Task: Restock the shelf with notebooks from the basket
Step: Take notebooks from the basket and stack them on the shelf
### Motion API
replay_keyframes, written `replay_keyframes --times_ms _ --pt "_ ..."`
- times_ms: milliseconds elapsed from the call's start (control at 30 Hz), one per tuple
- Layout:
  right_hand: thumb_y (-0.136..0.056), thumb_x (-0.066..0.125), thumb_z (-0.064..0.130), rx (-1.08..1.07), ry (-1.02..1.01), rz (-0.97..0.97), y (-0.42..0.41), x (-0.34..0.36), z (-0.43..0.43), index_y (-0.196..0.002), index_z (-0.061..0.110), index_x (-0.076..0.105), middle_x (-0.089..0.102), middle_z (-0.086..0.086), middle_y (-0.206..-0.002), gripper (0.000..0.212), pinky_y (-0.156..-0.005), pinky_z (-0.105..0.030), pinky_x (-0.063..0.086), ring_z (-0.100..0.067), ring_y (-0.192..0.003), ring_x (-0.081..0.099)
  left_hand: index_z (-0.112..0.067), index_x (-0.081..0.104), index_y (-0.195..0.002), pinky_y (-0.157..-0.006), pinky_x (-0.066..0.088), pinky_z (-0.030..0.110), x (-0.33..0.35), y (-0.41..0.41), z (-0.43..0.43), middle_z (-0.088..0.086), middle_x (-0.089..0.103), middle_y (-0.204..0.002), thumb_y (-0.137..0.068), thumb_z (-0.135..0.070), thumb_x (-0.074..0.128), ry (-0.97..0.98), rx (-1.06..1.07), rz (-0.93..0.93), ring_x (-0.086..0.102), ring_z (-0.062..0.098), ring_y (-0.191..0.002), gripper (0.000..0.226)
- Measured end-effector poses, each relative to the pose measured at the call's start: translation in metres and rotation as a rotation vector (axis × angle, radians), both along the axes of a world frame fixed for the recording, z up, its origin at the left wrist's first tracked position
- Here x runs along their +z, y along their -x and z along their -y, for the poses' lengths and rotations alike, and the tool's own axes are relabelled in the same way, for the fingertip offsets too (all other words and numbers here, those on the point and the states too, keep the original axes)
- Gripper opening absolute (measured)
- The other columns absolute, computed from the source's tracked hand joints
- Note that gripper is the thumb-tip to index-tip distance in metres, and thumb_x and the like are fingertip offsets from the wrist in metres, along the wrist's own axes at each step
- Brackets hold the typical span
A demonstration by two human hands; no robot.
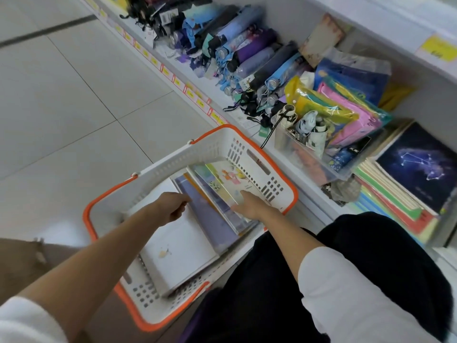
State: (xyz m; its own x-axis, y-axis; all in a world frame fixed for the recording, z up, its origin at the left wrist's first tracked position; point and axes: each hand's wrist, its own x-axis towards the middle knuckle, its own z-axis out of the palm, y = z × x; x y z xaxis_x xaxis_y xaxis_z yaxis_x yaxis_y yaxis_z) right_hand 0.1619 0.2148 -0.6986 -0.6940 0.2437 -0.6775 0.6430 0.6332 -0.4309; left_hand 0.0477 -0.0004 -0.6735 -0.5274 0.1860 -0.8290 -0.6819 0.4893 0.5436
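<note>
A white basket with an orange rim point(158, 169) sits on the floor in front of me. Inside lie a white notebook point(178, 246), a purple one point(210, 219) and a tilted stack topped by a cartoon-cover notebook point(230, 181). My left hand point(173, 206) reaches into the basket with fingers curled at the edge of the purple notebook. My right hand point(249, 206) grips the near edge of the cartoon-cover stack. On the low shelf at right lies a pile of notebooks topped by a dark constellation cover point(420, 167).
The white shelf point(247, 125) holds rows of folded umbrellas point(249, 50), a clear bin point(306, 154) of small items and bright plastic folders point(343, 110). Yellow price tags line its edge. Pale floor tiles point(74, 95) spread to the left. My dark-clothed knee point(358, 243) is beside the basket.
</note>
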Motion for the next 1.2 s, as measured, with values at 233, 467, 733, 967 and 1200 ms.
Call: replay_keyframes --times_ms 233,467,733,967,1200 --pt "-0.096 0.048 0.021 0.127 -0.208 -0.105 -0.004 -0.007 0.006 -0.136 0.015 0.048 0.062 -0.013 -0.124 0.041 -0.092 -0.039 0.049 -0.033 -0.112 0.058 -0.010 0.049 -0.065 -0.037 0.036 0.013 0.001 0.004 0.005 0.006 0.047 -0.059 -0.084 -0.005 0.067 -0.013 0.063 0.038 0.043 0.012 -0.049 0.027" --pt "-0.082 0.061 0.027 0.319 -0.245 -0.370 0.021 0.048 0.053 -0.062 0.014 0.051 0.046 0.001 -0.062 0.026 -0.051 -0.027 0.031 -0.024 -0.062 0.048 -0.009 0.062 -0.094 -0.065 0.051 0.024 0.004 -0.003 -0.021 0.008 0.066 -0.085 -0.096 -0.040 0.053 -0.215 0.101 0.079 0.062 0.017 -0.076 0.033" --pt "-0.089 0.056 0.055 0.175 0.064 -0.302 0.010 0.055 0.047 -0.133 0.021 0.055 0.062 -0.008 -0.128 0.056 -0.093 -0.038 0.050 -0.025 -0.112 0.060 0.001 0.051 -0.127 -0.086 0.050 0.041 0.017 -0.004 -0.027 0.017 0.061 -0.111 -0.096 0.004 0.043 -0.107 0.085 0.011 0.059 0.029 -0.098 0.032" --pt "-0.095 0.033 0.061 -0.201 0.100 -0.261 -0.010 0.075 0.006 -0.147 0.010 0.034 0.040 -0.008 -0.150 0.073 -0.112 -0.041 0.033 -0.028 -0.138 0.037 -0.011 0.058 -0.103 -0.078 0.051 0.035 0.062 0.005 -0.032 0.007 0.063 -0.103 -0.099 -0.004 0.042 -0.312 -0.031 0.010 0.062 0.020 -0.089 0.018" --pt "-0.091 0.046 -0.007 -0.529 0.433 -0.521 -0.031 0.133 -0.006 -0.117 0.009 0.059 0.063 0.001 -0.110 0.034 -0.070 -0.025 0.052 -0.019 -0.093 0.061 -0.007 0.053 -0.120 -0.081 0.049 0.035 0.112 -0.012 -0.071 0.012 0.063 -0.113 -0.097 -0.009 0.047 -0.242 -0.081 -0.236 0.059 0.025 -0.096 0.024"
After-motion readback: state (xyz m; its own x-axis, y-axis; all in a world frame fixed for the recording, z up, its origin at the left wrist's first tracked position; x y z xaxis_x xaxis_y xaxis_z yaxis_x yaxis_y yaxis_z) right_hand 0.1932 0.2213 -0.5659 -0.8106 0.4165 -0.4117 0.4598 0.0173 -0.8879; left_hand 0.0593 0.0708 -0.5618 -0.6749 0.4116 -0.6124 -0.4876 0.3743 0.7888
